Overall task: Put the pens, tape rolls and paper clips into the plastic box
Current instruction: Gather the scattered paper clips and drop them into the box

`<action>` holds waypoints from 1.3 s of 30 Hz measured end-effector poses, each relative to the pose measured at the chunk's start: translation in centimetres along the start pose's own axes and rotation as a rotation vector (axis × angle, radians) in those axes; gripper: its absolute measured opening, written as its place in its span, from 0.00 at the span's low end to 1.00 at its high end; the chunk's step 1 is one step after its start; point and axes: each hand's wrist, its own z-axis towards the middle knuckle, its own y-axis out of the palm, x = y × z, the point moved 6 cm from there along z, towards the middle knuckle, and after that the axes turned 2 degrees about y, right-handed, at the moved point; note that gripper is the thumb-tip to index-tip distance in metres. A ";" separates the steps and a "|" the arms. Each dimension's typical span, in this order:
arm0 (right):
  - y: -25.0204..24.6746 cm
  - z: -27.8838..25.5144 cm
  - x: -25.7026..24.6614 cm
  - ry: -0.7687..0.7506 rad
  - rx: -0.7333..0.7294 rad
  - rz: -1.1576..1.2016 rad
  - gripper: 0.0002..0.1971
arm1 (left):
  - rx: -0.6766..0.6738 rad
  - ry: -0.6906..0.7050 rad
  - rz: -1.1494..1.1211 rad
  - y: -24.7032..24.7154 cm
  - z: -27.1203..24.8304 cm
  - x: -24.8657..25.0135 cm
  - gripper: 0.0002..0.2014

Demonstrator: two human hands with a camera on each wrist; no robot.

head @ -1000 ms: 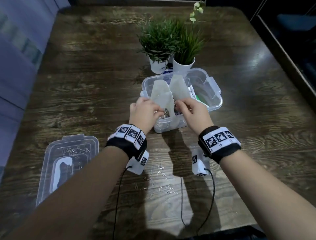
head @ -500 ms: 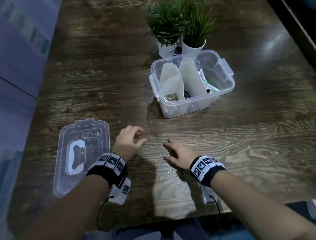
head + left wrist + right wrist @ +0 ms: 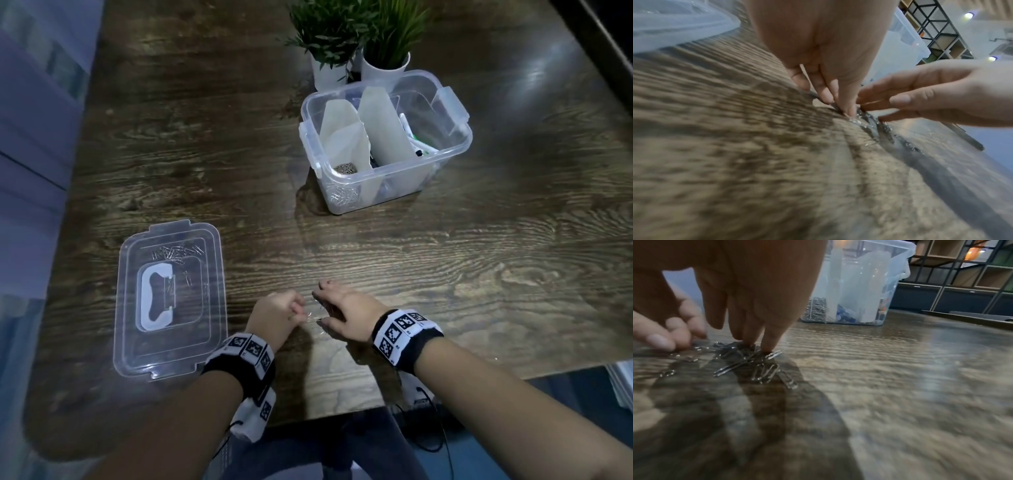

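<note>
1. In the head view, both hands are now being held close together low on the bench [image 3: 445, 260], where half a second ago they were apart. The left hand [image 3: 274, 317] is being kept with fingers curled toward the loose paper clips [image 3: 313, 317]; the right hand [image 3: 342, 317] is being laid over them with fingers spread. The plastic box [image 3: 455, 137] is being left well beyond the hands, as before, with clips in its near-left compartment and pens [image 3: 419, 145] behind the dividers. The lid [image 3: 212, 308] is lying to the left, a few clips on it.

2. In the left wrist view, the left hand's fingertips [image 3: 849, 108] are being pressed down at the clips [image 3: 865, 120], the right hand [image 3: 941, 97] reaching in just beside; whether any clip is being pinched cannot be told.

3. In the right wrist view, straight fingers [image 3: 768, 340] are being pressed onto the clip pile [image 3: 760, 368], nothing being clasped.
</note>
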 end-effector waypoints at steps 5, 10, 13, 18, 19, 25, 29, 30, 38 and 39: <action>-0.6 -4.0 2.9 0.061 0.214 0.080 0.30 | -0.079 0.072 -0.146 0.6 0.6 2.9 0.16; 1.0 -6.8 6.3 0.236 0.235 0.012 0.36 | -0.062 0.067 0.159 0.8 0.2 1.8 0.45; 1.9 -6.9 6.8 0.318 0.285 0.156 0.30 | -0.137 0.083 0.315 2.2 0.1 2.1 0.53; 1.8 -5.3 6.2 0.321 0.340 0.235 0.19 | -0.131 0.169 0.218 3.2 1.3 3.0 0.35; 1.6 -4.9 6.1 0.323 0.346 0.238 0.18 | -0.114 0.172 0.180 3.2 1.5 2.9 0.31; 0.9 -2.5 3.8 0.247 0.379 0.270 0.22 | -0.066 0.148 0.088 2.4 2.4 3.3 0.15; 1.0 -1.2 2.6 0.200 0.346 0.220 0.21 | -0.046 0.147 0.073 2.2 2.8 3.7 0.10; 1.0 -1.1 2.6 0.201 0.345 0.211 0.20 | -0.048 0.154 0.077 2.3 2.8 3.8 0.09; 0.5 -0.3 2.9 0.257 0.284 0.124 0.11 | -0.118 0.181 0.185 2.8 3.3 3.7 0.05; 0.5 -0.2 3.0 0.262 0.269 0.113 0.10 | -0.129 0.188 0.195 2.9 3.3 3.8 0.05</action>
